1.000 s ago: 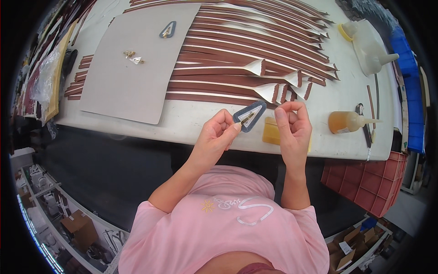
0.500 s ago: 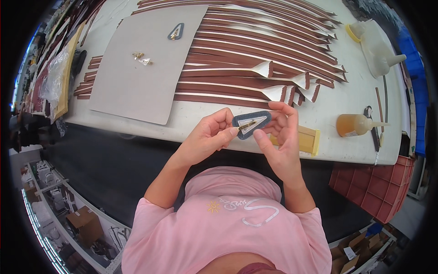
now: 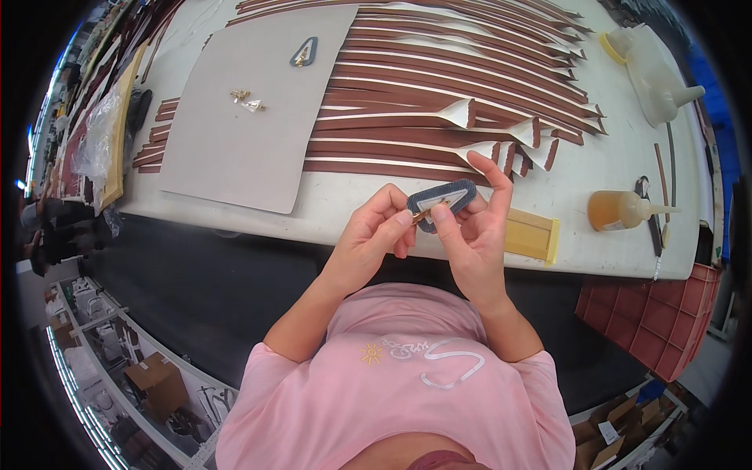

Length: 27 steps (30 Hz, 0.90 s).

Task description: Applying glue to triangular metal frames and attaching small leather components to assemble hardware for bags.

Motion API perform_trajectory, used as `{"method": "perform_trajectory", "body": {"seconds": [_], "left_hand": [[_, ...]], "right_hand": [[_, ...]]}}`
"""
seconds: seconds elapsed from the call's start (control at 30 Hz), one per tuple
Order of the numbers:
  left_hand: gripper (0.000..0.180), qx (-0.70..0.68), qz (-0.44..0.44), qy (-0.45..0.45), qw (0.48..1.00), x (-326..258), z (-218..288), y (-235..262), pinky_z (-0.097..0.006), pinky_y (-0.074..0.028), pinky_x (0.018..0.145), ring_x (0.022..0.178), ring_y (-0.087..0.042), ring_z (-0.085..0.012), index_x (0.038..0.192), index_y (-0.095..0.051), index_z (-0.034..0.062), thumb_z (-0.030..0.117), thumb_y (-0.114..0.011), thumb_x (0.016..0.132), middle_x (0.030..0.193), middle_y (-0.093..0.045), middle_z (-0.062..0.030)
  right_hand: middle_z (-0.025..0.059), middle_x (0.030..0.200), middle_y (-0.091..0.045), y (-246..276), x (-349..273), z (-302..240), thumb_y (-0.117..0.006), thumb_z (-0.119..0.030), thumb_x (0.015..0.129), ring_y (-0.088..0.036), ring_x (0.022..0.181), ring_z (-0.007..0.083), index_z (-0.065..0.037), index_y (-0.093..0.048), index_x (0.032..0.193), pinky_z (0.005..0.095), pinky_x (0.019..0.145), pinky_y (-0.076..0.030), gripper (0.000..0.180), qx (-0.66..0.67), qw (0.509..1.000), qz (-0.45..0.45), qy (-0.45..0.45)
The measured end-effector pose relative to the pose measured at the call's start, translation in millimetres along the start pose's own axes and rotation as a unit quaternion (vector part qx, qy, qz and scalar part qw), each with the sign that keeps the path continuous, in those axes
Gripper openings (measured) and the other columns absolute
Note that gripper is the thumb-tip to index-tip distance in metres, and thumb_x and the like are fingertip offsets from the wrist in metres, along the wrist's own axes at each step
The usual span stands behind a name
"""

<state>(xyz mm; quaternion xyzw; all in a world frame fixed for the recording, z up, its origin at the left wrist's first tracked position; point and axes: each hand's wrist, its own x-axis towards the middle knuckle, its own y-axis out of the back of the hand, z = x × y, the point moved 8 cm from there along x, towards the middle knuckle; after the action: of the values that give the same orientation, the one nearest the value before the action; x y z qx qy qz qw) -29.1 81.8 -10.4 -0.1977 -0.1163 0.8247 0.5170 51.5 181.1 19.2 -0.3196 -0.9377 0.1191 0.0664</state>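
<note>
A rounded triangular patch (image 3: 464, 188), dark blue-grey at its border and whitish inside, is held up between my two hands near the table's front edge. A gold metal fitting (image 3: 424, 215) lies against its face. My left hand (image 3: 371, 239) pinches the patch's left end and the fitting with thumb and fingers. From the other side my right hand (image 3: 479, 249) grips it, thumb pressed on the pale middle and index finger raised. On the grey board (image 3: 223, 157) lie a similar triangular patch (image 3: 313, 48) and a few small gold fittings (image 3: 240, 95).
Brown strips (image 3: 376, 142) with white backing cover the table's middle. At right stand a small amber-filled bottle (image 3: 609, 210), a large translucent bottle (image 3: 652, 74) and a black-handled tool (image 3: 656, 235). A yellow-edged plate (image 3: 531, 235) lies beside my right hand. A red crate (image 3: 650, 321) sits below the table.
My right thumb has moved up onto the middle of the patch, covering part of the gold fitting. The patch is tilted slightly, and my right index finger is raised higher.
</note>
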Motion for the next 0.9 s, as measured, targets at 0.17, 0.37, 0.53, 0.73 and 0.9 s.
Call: {"method": "perform_trajectory", "body": {"seconds": [0.17, 0.37, 0.53, 0.73, 0.9], "left_hand": [[0.013, 0.011, 0.086, -0.039, 0.995, -1.9, 4.0, 1.9, -0.018, -0.041, 0.057, 0.066, -0.049, -0.0032, 0.096, -0.048, 0.0069, 0.018, -0.052, 0.101, 0.080, -0.055, -0.0004], [0.012, 0.002, 0.101, -0.029, 0.995, -1.2, -2.5, 2.2, -0.018, -0.041, 0.055, 0.062, -0.049, -0.0034, 0.097, -0.048, 0.0044, 0.011, -0.058, 0.097, 0.080, -0.056, -0.0015], [0.013, -0.029, 0.097, -0.002, 0.995, -0.9, -5.3, 9.4, -0.017, -0.041, 0.054, 0.061, -0.049, -0.0033, 0.096, -0.048, 0.0051, 0.013, -0.058, 0.097, 0.079, -0.056, -0.0015], [0.014, -0.014, 0.115, -0.024, 0.993, 1.3, -8.4, 9.0, -0.017, -0.040, 0.053, 0.062, -0.049, -0.0027, 0.095, -0.048, 0.0052, 0.013, -0.059, 0.096, 0.079, -0.058, -0.0020], [0.014, -0.004, 0.112, -0.025, 0.993, 0.5, -10.9, 12.2, -0.017, -0.041, 0.053, 0.062, -0.050, -0.0027, 0.094, -0.048, 0.0049, 0.014, -0.059, 0.096, 0.080, -0.059, -0.0027]], "right_hand": [[0.0099, 0.104, -0.061, -2.2, 0.7, -1.6, -0.058, 0.002, 0.092, -0.059, 0.094, 0.0108, -0.005, -0.021, 0.144, 0.0263, 0.085, -0.047, 0.064, -0.033, 0.999, 0.012, 0.023], [0.0104, 0.103, -0.062, -2.1, 1.7, 6.5, -0.057, 0.003, 0.092, -0.059, 0.091, 0.0101, -0.005, -0.023, 0.142, 0.0260, 0.084, -0.047, 0.061, -0.033, 0.999, 0.006, 0.001], [0.0096, 0.100, -0.062, -3.9, 3.5, 9.0, -0.057, 0.001, 0.092, -0.058, 0.090, 0.0103, -0.004, -0.024, 0.140, 0.0269, 0.082, -0.047, 0.058, -0.023, 0.999, 0.013, -0.019], [0.0097, 0.099, -0.062, -5.4, 3.0, 10.9, -0.057, 0.001, 0.092, -0.058, 0.089, 0.0103, -0.003, -0.024, 0.140, 0.0264, 0.081, -0.047, 0.058, -0.040, 0.999, 0.021, -0.008], [0.0098, 0.100, -0.062, -5.0, 2.1, 17.8, -0.057, 0.002, 0.092, -0.059, 0.090, 0.0102, -0.003, -0.024, 0.139, 0.0260, 0.081, -0.048, 0.057, -0.009, 0.999, 0.018, -0.040]]}}
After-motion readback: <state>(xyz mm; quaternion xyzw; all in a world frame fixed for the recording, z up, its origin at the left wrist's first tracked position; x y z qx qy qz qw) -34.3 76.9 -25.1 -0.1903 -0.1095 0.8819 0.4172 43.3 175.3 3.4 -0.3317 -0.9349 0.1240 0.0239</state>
